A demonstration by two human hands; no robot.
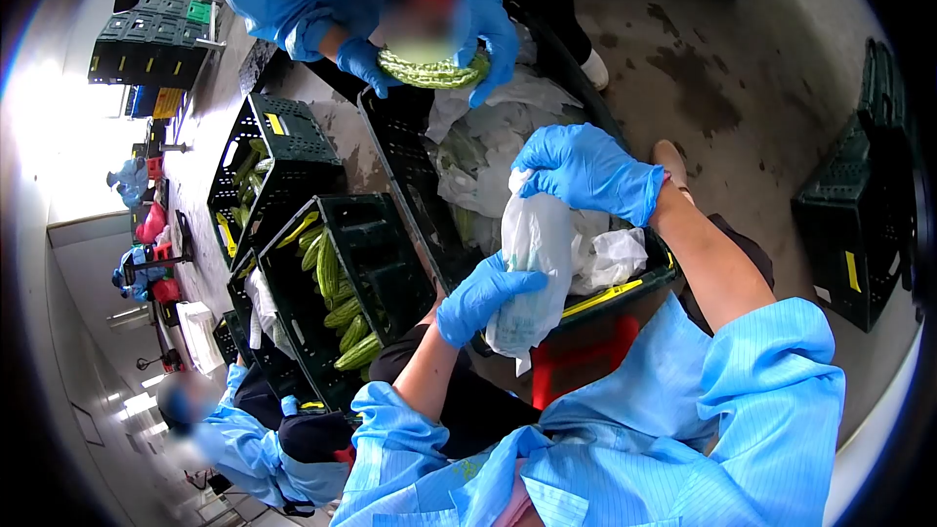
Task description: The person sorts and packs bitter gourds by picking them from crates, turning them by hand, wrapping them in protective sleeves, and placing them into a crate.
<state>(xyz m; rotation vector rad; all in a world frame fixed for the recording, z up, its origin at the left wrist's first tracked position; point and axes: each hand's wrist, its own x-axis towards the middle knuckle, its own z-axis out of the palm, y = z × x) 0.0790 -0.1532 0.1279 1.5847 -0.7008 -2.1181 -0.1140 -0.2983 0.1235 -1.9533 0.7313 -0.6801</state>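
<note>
A long, filled white plastic bag (535, 263) with faint print hangs between my gloved hands; its contents are hidden. My left hand (485, 301) is closed around the lower side of the bag, thumb across the front. At the gathered top, my right hand (589, 176) grips the bag with fingers pinched together. Below and beyond it, a dark crate (390, 151) holds several pale, plastic-wrapped pieces (508, 122). To the left, another crate (376, 234) holds loose green bitter melons (329, 268).
Across from me, a co-worker's blue-gloved hands (488, 29) hold a bitter melon (429, 71). Another crate of green produce (293, 137) stands farther left. A second person (264, 449) sits at lower left. Stacked crates (849, 224) stand at right on the wet-stained floor (698, 88).
</note>
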